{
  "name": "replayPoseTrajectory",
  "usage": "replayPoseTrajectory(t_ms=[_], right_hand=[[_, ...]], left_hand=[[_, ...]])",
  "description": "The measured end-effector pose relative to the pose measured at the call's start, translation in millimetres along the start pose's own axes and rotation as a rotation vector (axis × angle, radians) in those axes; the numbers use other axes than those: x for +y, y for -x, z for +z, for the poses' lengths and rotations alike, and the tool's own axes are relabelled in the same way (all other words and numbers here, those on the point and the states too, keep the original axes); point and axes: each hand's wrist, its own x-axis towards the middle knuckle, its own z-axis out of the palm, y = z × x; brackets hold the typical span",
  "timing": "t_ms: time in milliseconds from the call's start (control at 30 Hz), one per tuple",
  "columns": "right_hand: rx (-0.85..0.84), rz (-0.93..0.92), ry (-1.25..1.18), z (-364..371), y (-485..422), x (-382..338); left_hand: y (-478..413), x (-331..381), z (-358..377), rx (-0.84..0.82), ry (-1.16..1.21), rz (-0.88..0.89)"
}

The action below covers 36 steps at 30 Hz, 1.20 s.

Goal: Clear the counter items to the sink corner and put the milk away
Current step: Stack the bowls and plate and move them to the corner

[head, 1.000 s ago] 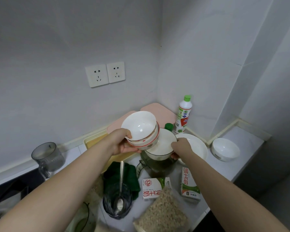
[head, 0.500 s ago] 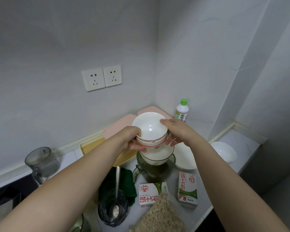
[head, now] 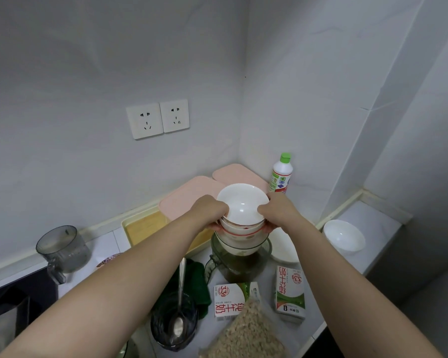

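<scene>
Since half a sec ago the right hand (head: 278,210) is no longer lying across the top bowl. It is now gripping the right side of the stack of bowls (head: 241,206), opposite the left hand (head: 210,210), and the stack is sitting level at frame ctr. Both hands are clasping it w/ thumbs on the top rim and fingers curling under the red-rimmed bowl lower down. The stack is hovering right over another bowl (head: 239,245), which is resting in the mouth of the glass jug (head: 241,264) (can't tell if they're touching).

Progress, as I'm judging it: early-ish. Bowls are being gathered into one pile, but nothing is looking moved yet toward what seems to be the sink (head: 13,303), showing dark at the lower-left edge.

Things left waiting to be cleared:
- a plate (head: 285,251) just right of the jug
- a lone white bowl (head: 343,239) further right
- a glass (head: 173,326) w/ a spoon (head: 180,288) standing in it, btm ctr
- a green cloth (head: 198,285) beside it
- a bag of oats (head: 246,334) at the btm edge

Milk: two cartons are lying flat on the counter (head: 367,223), one carton (head: 228,301) below the jug and a second carton (head: 290,290) to its right. Both are lying untouched, so putting them away is pending. Prob. next: carrying the pile left toward the sink.
</scene>
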Motion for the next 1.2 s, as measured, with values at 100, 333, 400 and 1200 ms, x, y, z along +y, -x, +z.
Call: replayPoseTrajectory(t_ms=[100, 333, 400, 1200], right_hand=[[0.006, -0.004, 0.094, 5, -2, 3], [0.057, 0.024, 0.214, 16, -8, 10], [0.069, 0.022, 0.251, 17, -8, 8], [0.067, -0.002, 0.5, 29, -15, 11]], left_hand=[[-5, -3, 0, 0.006, -0.041, 0.011], [-9, -8, 6, 0.001, -0.109, 0.024], [-12, -8, 8, 0.007, -0.176, 0.067], [-16, -11, 14, 0.121, -0.546, 0.197]])
